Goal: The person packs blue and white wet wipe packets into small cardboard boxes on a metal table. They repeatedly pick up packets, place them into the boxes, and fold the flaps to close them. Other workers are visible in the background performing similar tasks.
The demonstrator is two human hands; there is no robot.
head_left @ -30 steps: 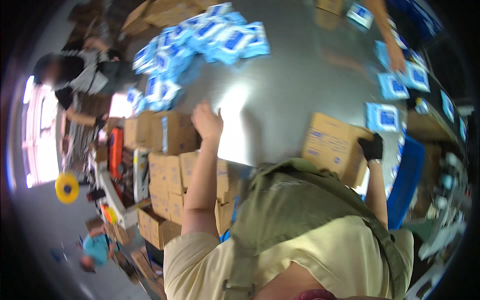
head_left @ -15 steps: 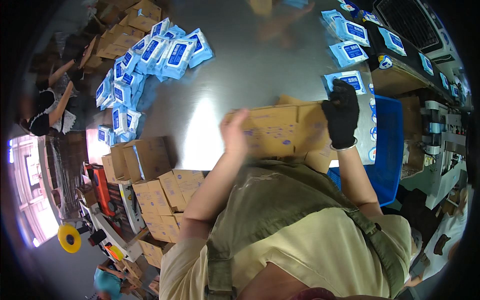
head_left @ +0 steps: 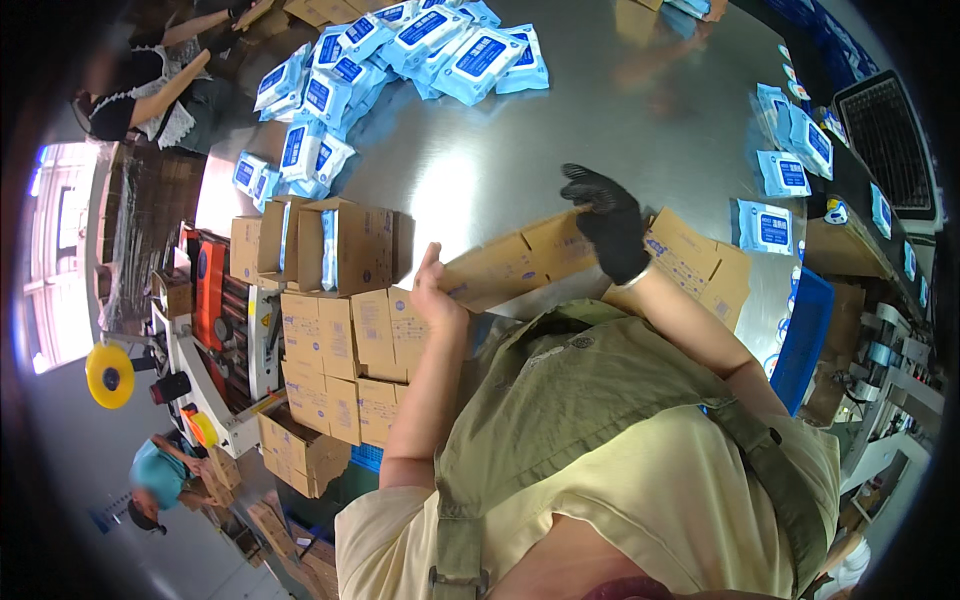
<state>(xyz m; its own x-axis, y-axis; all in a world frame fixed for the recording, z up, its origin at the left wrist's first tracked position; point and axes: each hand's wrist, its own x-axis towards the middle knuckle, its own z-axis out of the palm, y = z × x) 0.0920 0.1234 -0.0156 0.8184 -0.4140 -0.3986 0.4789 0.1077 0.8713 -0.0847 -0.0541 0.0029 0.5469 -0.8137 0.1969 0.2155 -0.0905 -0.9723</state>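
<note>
A brown cardboard box [head_left: 515, 262], seen narrow and slanting up to the right, lies across the front of the metal table. My bare left hand [head_left: 437, 292] grips its left end. At the other end my right hand [head_left: 608, 222], in a black glove, rests against the cardboard with its fingers stretched out and apart. Flat cardboard blanks [head_left: 700, 262] lie just right of my gloved hand. On the table's right side sits a blue-and-white pack of wipes [head_left: 765, 227], apart from my hands.
A heap of wipe packs [head_left: 400, 60] covers the far left of the table [head_left: 500, 140]. Open boxes holding packs [head_left: 350, 250] stand at the left edge, above stacked cartons [head_left: 340, 340]. A blue crate [head_left: 805, 340] and a conveyor [head_left: 850, 190] are at right. Other people work at left.
The view has shifted, so the table's things appear elsewhere. The box has tilted and looks narrower. My right hand has left the wipe pack's side, moved left and spread its fingers.
</note>
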